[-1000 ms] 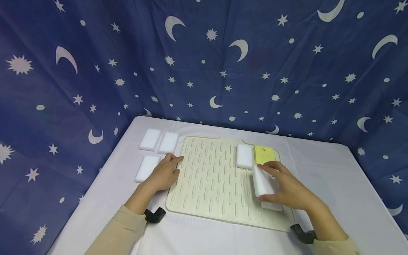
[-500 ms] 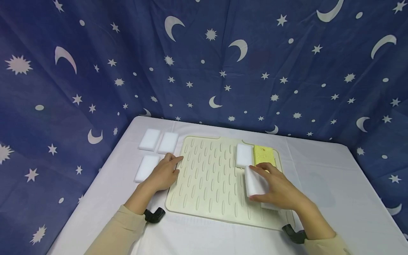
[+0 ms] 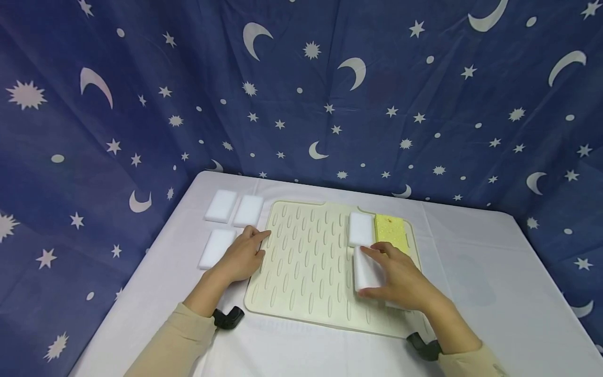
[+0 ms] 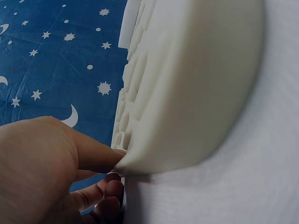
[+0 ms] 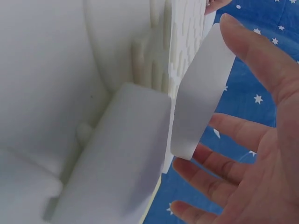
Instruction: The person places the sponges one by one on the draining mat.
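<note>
My right hand (image 3: 398,275) holds a white sponge block (image 3: 366,269) by its ends, thumb at the near end and fingertips at the far end. The block leans on edge close over the right part of a cream ribbed mat (image 3: 306,311). Mostly hidden beneath that hand is another white block (image 5: 121,149), lying flat on the mat. Behind the held block are a white block (image 3: 360,229) and a yellow sponge (image 3: 391,230), side by side. My left hand (image 3: 242,256) rests at the mat's left edge, index finger straight, thumb touching the rim (image 4: 133,165).
Left of the mat, three white blocks lie on the table: one at the far left (image 3: 221,206), one beside it (image 3: 248,211), and one nearer (image 3: 218,248), next to the left hand. A blue star-and-moon curtain (image 3: 292,73) hangs behind the table.
The right hand has shifted left with its white sponge block, away from over the block lying on the mat, and more of the yellow sponge shows. The left hand has stayed in place.
</note>
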`<state>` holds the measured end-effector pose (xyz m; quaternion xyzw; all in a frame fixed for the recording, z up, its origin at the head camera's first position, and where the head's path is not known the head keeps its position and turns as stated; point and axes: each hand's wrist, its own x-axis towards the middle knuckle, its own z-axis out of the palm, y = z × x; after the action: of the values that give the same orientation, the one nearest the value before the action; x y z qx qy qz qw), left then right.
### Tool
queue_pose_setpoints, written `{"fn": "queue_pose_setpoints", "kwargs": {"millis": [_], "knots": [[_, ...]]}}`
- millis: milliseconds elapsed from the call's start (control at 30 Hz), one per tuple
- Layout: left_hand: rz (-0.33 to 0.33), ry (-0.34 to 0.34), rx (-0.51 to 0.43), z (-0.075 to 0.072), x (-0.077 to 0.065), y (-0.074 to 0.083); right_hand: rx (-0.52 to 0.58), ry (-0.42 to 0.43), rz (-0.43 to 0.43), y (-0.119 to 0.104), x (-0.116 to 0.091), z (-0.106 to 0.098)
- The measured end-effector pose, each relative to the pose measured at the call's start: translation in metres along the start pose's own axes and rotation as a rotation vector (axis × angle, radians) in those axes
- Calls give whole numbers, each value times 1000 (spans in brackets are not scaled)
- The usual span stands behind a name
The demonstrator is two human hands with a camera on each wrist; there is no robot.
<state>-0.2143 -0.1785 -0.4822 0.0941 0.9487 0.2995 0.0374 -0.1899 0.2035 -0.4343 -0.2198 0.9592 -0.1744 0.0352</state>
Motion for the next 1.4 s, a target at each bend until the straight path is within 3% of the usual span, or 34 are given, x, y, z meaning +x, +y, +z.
{"fn": "queue_pose_setpoints", "kwargs": {"millis": [1000,1400], "knots": [[4,-5,1,-1,1,1,-92,18,14,-10,9,16],[-4,-7,0,-1,1,1,-95,-13,36,-11,11,19]]}}
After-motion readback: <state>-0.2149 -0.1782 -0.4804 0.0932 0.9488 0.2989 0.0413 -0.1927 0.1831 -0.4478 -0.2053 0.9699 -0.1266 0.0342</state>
